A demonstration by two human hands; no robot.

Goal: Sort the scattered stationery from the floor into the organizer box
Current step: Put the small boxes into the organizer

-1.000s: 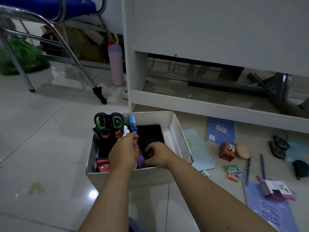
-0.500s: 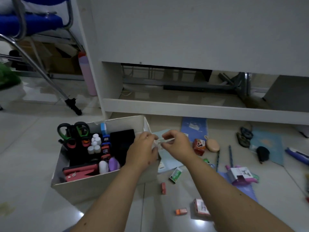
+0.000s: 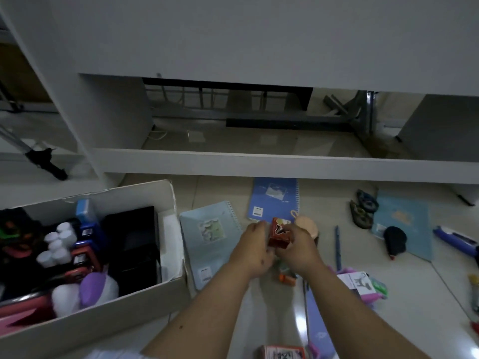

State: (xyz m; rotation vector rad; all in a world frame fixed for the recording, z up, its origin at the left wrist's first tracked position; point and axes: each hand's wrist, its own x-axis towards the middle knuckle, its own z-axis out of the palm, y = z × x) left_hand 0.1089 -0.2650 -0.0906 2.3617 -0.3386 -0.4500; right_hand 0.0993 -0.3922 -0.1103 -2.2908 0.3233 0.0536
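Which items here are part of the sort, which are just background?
Job:
organizer box
small red box, held by right hand, left hand beside it
light blue notebook
blue spiral notebook
blue pen

Background:
white desk
chair leg

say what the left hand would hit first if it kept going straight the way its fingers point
Probably the blue spiral notebook. The left hand, beside the small red box that the right hand grips, points away from the person toward that notebook. Depth is unclear, so it may pass above it.
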